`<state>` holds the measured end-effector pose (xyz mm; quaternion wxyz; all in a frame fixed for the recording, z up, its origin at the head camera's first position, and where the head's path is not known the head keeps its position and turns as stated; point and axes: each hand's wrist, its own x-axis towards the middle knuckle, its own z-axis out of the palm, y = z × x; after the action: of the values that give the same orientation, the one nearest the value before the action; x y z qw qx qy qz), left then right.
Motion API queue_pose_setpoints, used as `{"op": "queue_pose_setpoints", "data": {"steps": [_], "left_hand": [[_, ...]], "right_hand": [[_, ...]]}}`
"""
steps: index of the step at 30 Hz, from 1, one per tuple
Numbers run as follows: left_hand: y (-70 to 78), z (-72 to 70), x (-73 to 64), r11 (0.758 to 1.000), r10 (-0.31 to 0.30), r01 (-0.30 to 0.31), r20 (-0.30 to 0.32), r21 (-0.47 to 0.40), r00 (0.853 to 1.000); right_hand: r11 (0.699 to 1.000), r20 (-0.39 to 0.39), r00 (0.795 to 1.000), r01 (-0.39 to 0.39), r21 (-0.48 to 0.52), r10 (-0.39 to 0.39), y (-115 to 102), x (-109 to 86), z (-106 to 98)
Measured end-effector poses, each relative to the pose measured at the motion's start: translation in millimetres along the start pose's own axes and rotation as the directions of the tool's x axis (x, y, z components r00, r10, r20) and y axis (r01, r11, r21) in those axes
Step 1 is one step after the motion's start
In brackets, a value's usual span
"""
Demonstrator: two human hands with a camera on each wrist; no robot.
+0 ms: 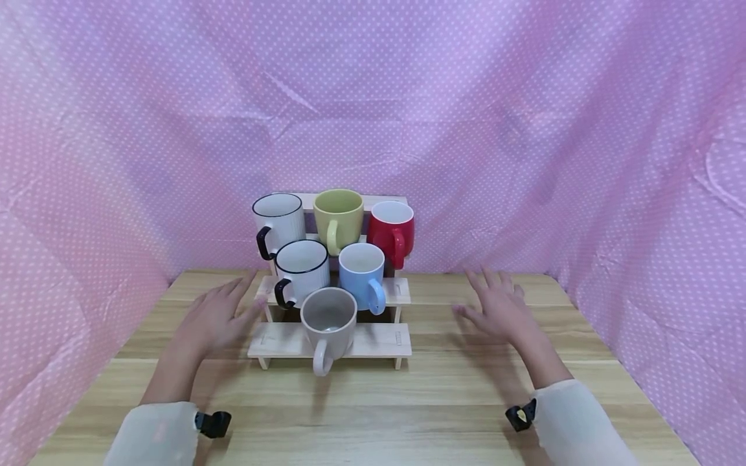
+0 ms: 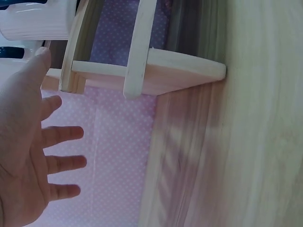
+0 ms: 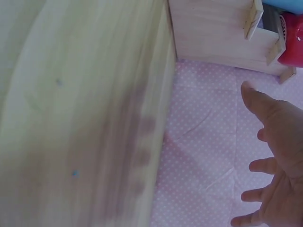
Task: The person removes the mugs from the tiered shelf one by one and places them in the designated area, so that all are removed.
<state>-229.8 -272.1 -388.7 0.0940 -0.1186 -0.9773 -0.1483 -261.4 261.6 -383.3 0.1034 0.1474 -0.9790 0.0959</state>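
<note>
A three-step wooden rack (image 1: pixel 381 340) holds several mugs. On its top step are a white mug with black rim and handle (image 1: pixel 285 223), a yellow-green mug (image 1: pixel 348 223) and a red mug (image 1: pixel 381 232). The middle step bears a second black-rimmed white mug (image 1: pixel 309 279) and a light blue mug (image 1: pixel 357 281). A greyish-beige mug (image 1: pixel 332 336) stands on the lowest step, handle toward me. My left hand (image 1: pixel 215 320), fingers spread, hovers just left of the rack, holding nothing. Off to the rack's right, my right hand (image 1: pixel 498 307) is spread too, holding nothing.
The rack stands on a wood-grain table (image 1: pixel 373 421), toward its back edge. Pink cloth with white dots (image 1: pixel 495 129) hangs behind and along both sides. A small black device (image 1: pixel 214 424) sits at the left cuff, another black device (image 1: pixel 520 415) at the right.
</note>
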Motion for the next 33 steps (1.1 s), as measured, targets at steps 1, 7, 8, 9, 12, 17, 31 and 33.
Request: {"op": "queue_pose_setpoints", "data": {"steps": [1,7,8,9,12,17,31,33], "left_hand": [[0.0,0.4,1.8,1.0,0.001,-0.001,-0.008,-0.016,1.0],[4.0,1.6,12.8,0.964,-0.024,0.02,-0.011,-0.266,1.0],[4.8,1.8,14.2,0.951,-0.029,0.024,-0.01,-0.308,1.0],[5.5,1.8,15.3,0.941,-0.037,0.031,-0.011,-0.338,0.999],[7.3,1.7,17.5,0.912,-0.063,0.048,-0.024,-0.407,0.998],[7.9,2.4,19.7,0.83,-0.134,0.096,-0.03,-0.549,0.991],[-1.9,10.8,25.4,0.343,-0.242,0.231,0.151,-0.91,0.958],[-2.5,12.0,24.0,0.302,-0.231,0.208,0.14,-0.93,0.963]], "right_hand": [[1.0,-0.008,1.0,0.01,0.011,-0.01,-1.1,1.7,-1.2],[0.997,-0.034,0.998,0.05,0.051,-0.048,-11.5,12.7,-10.4],[0.997,-0.039,0.998,0.056,0.058,-0.054,-13.6,14.4,-11.9],[0.996,-0.044,0.997,0.062,0.068,-0.059,-16.0,16.0,-13.5],[0.994,-0.06,0.995,0.086,0.074,-0.082,-22.0,20.9,-16.4],[0.989,-0.087,0.989,0.124,0.078,-0.117,-32.2,27.7,-20.5],[0.956,-0.275,0.927,0.286,0.071,-0.257,-65.9,41.4,-29.2],[0.95,-0.298,0.915,0.305,0.071,-0.272,-70.7,42.6,-30.1]]}}
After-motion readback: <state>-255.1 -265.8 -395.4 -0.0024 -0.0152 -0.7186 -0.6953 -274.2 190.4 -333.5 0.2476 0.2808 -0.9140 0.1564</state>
